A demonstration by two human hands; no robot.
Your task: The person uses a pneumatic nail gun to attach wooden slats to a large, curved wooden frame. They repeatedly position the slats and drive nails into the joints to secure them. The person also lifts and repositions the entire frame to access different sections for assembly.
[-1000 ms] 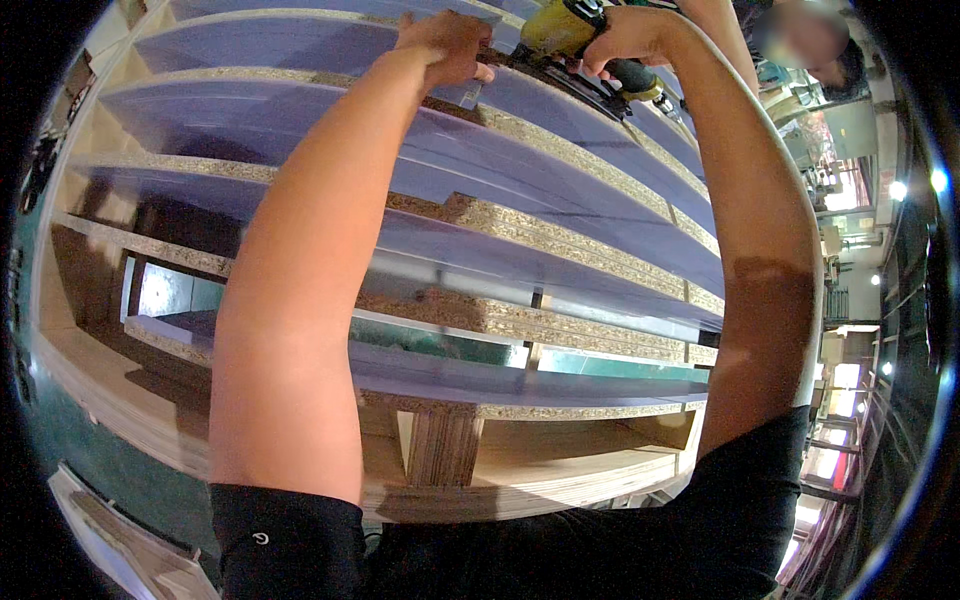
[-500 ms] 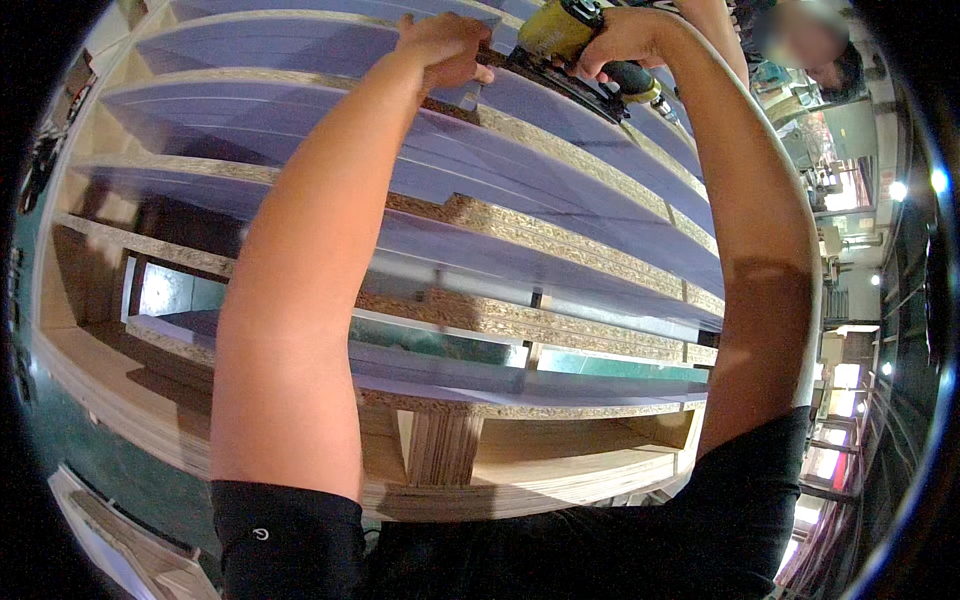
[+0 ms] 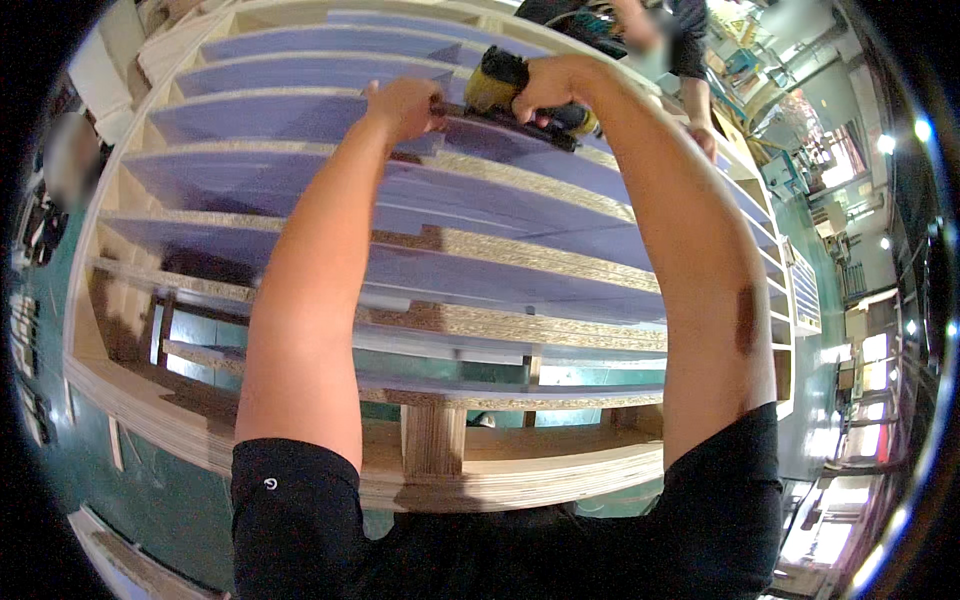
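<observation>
My right hand [image 3: 553,88] is wrapped round the grip of a yellow and black nail gun [image 3: 494,82]. Its long dark magazine lies low along the edge of a chipboard strip, the nose end pointing towards my left hand. At that end my left hand [image 3: 408,108] has its fingers curled over the edge of a chipboard strip [image 3: 478,165], thumb sticking up. Purple-blue panels [image 3: 300,118] stand in rows between such strips inside a large wooden frame [image 3: 128,388]. The nose's exact contact point is hidden.
Past my right arm, a co-worker's hand [image 3: 703,140] rests near the frame's far right edge. Another person [image 3: 72,160] stands at the far left. Green floor [image 3: 165,510] shows around the frame, and a board [image 3: 130,560] lies at lower left.
The view has shifted, so more of the frame and the far side shows. Both hands keep their places beside each other, with the nail gun still in my right hand.
</observation>
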